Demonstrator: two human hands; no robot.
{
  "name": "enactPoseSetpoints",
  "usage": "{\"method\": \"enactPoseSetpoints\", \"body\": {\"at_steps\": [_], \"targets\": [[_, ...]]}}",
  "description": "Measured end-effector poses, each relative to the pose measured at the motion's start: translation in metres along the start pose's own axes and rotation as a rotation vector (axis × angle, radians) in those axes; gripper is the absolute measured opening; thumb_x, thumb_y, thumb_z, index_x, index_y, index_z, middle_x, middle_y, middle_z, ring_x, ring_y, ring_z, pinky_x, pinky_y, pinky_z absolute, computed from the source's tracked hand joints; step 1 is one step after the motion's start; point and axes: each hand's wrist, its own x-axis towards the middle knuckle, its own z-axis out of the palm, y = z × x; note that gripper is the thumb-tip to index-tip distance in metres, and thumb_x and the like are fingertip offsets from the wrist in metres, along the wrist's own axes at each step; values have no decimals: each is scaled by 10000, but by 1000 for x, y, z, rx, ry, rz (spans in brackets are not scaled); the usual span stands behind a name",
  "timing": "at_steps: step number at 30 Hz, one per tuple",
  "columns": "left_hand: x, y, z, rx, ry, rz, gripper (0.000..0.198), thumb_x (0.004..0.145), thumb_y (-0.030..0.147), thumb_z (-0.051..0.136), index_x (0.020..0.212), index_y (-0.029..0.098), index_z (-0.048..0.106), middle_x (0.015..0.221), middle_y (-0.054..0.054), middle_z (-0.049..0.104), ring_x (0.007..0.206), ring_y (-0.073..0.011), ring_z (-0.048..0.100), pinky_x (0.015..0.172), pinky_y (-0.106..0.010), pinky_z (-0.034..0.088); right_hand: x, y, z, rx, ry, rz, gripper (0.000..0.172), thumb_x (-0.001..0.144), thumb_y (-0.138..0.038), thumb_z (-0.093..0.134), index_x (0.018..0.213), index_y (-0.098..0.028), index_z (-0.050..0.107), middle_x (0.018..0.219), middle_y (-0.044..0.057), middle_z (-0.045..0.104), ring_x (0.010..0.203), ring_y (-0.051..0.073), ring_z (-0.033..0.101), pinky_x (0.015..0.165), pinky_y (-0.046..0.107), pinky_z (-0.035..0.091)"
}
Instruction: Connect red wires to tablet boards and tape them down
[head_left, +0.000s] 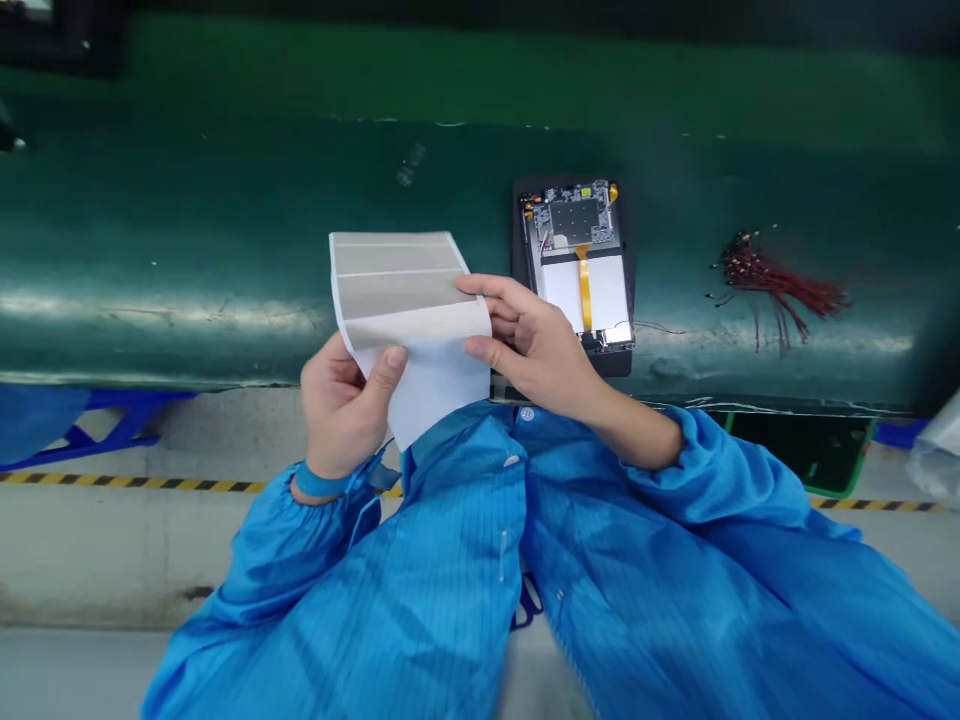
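Observation:
A white sheet (442, 375) bearing wide grey-beige strips is held over the front edge of the green bench. My left hand (346, 405) grips its lower left side, thumb on top and fingers underneath. At the sheet's right edge, my right hand (544, 350) has its thumb and fingertips closed on the sheet. Just behind my right hand lies an opened tablet-like device (577, 260), with its circuit board, white battery area and an orange ribbon cable showing. It rests on a dark flat pad (619, 368).
A bundle of thin dark-red wires (795, 285) lies on the green bench (187, 220) at the right. Small clear pieces (410, 165) sit behind the sheet. Below the bench's right side is a green-edged tray (855, 470); clear plastic (937, 455) shows at the far right.

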Motion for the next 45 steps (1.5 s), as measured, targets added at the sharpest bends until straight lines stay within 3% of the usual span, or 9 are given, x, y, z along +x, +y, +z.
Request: {"method": "enactPoseSetpoints", "body": {"at_steps": [3,7,9,13,18,27,32,35,45], "targets": [[1,-8,2,-40,-54,40,446,854,407,860,1256,255,740,1069,-40,790,804,-149,724,688,-231,619,-6,-4,-3,59,68,45,440,987,-499,656,1321,-214,634,999,26,744,922,162,694,856,309,611],[6,-7,7,-145,-58,184,873,782,342,918,1545,412,500,1503,-30,616,937,-160,735,823,-278,641,-12,-9,-7,-50,127,18,334,996,-457,647,1199,-195,690,910,13,725,836,143,664,807,294,583],[7,0,9,-31,-87,145,650,796,343,905,1401,345,668,1430,-28,666,925,-156,725,781,-254,622,-13,-11,-8,-171,160,-46,296,1008,-443,628,1158,-199,706,936,23,711,862,150,654,818,310,569],[5,14,14,204,-55,-7,203,847,414,851,987,269,827,809,-4,744,626,-119,600,512,-229,451,-13,-12,-10,-440,269,-193,249,1029,-421,591,986,-211,717,1034,62,668,1001,193,626,890,373,530],[5,24,18,261,-22,11,182,848,438,847,911,269,832,731,10,727,532,-96,491,458,-242,335,-16,-9,-11,-566,220,-232,278,1079,-371,497,928,-206,663,870,25,678,839,163,604,846,337,480],[6,37,30,239,18,-6,265,824,468,860,799,215,784,655,13,688,545,-97,528,459,-221,396,-18,-12,-19,-505,200,-275,224,1043,-386,555,1053,-198,675,962,37,721,802,149,604,766,306,503],[3,28,30,38,-111,-72,265,802,438,892,948,240,794,801,5,742,623,-96,584,517,-213,448,-21,-21,-22,-427,225,-155,213,1030,-367,566,970,-198,680,891,20,699,780,140,599,739,284,512],[3,28,32,134,-87,-69,255,774,425,910,859,222,783,702,15,705,556,-94,554,476,-221,428,-22,-17,-21,-433,241,-148,249,1045,-386,539,973,-197,685,878,21,698,781,142,608,753,289,520],[6,32,36,114,-75,-170,278,768,449,904,805,222,747,609,37,655,475,-87,526,425,-216,402,-23,15,-31,-744,285,-400,295,1069,-378,459,1186,-297,717,1202,97,725,1049,264,642,892,507,549]]}}
